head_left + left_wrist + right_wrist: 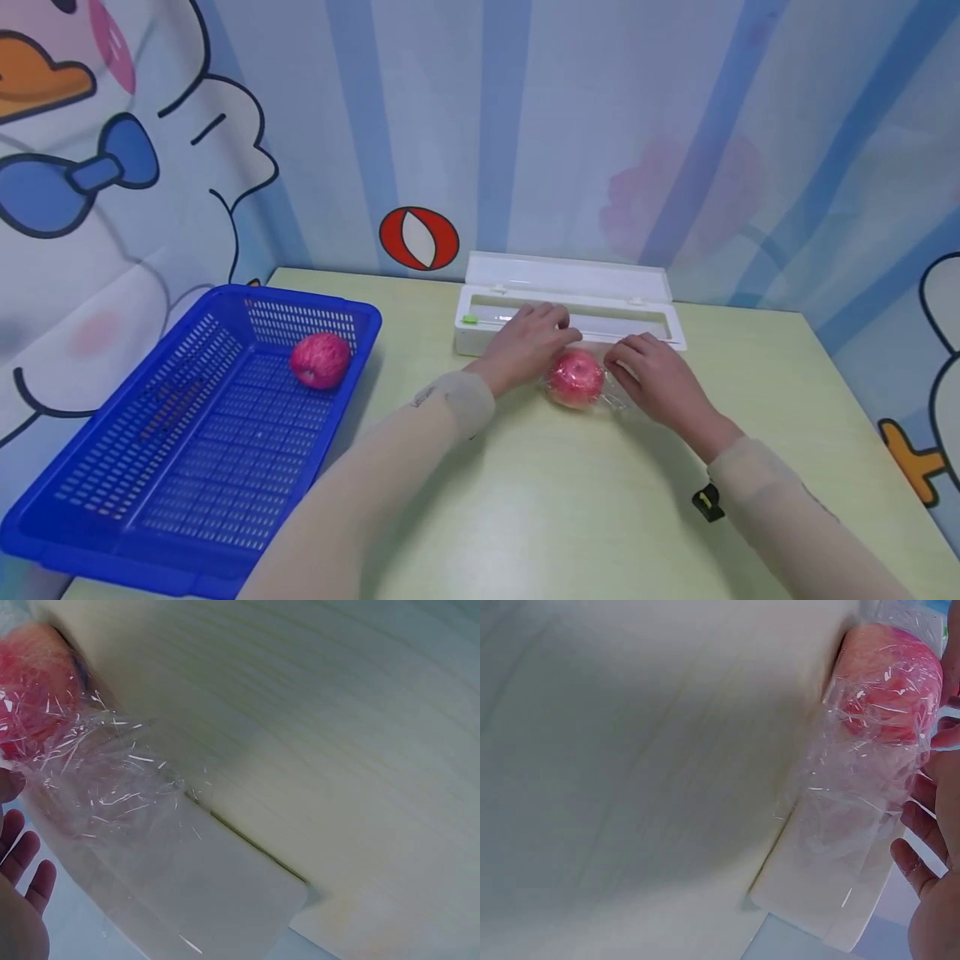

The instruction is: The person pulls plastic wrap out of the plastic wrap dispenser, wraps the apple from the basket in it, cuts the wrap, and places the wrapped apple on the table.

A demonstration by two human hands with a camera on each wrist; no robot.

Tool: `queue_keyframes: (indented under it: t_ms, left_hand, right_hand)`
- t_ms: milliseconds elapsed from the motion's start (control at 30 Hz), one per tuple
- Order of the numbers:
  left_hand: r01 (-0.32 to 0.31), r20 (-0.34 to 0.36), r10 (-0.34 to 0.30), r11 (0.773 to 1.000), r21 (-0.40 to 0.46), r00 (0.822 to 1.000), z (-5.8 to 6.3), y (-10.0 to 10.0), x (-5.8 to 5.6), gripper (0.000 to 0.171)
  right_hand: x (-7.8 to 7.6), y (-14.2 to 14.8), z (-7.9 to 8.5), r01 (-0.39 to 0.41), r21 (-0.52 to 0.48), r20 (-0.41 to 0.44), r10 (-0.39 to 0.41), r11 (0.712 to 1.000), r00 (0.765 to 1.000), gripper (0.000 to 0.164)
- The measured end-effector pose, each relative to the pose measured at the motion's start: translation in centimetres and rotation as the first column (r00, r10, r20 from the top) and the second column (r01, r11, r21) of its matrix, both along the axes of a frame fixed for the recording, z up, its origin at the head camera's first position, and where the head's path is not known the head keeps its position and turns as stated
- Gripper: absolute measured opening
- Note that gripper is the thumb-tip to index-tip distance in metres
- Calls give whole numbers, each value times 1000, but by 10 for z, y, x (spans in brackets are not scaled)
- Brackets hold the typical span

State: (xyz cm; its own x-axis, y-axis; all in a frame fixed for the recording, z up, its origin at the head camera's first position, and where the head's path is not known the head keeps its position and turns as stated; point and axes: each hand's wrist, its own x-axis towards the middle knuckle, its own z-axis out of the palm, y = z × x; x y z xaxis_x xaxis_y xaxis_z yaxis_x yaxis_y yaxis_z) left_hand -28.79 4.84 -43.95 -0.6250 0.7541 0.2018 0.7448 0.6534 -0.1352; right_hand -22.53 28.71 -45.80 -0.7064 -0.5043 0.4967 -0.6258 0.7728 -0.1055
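Note:
A red apple (576, 379) partly wrapped in crinkled, shiny plastic wrap (611, 393) sits in front of a white plastic wrap dispenser (476, 340). My left hand (528, 337) reaches over the apple's far left side, its curled fingers pinching the film. On the right side my right hand (660, 379) pinches the film beside the apple with bent fingers. Loose film (120, 780) spreads from the apple over the dispenser's edge in the left wrist view. Film (847, 787) also hangs off the apple next to the right fingers (907, 859) in the right wrist view.
At the left stands a blue perforated basket (348, 304) with another red apple (321, 361) inside. The dispenser's lid (566, 275) is raised, and a green slider (470, 319) shows at its left end. A cartoon-printed curtain (435, 125) borders the pale table (525, 517).

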Motion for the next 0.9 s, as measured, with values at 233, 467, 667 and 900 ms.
queue_keyframes:
  t_ms: [233, 467, 667, 900]
  left_hand:
    - [21, -59, -21, 1000, -9, 998, 3, 2, 1, 33]
    - [-10, -49, 11, 1000, 14, 999, -2, -4, 0, 33]
    - [-2, -52, 5, 998, 55, 999, -4, -5, 2, 34]
    - [16, -21, -15, 999, 41, 1000, -4, -1, 5, 35]
  right_hand:
    - [6, 5, -3, 17, -19, 11, -16, 1000, 1000, 17]
    - [2, 10, -1, 92, 6, 146, -92, 996, 985, 34]
    - [-3, 11, -3, 113, 39, 169, -118, 993, 978, 21]
    - [-2, 12, -11, 66, -27, 84, -63, 997, 994, 12]
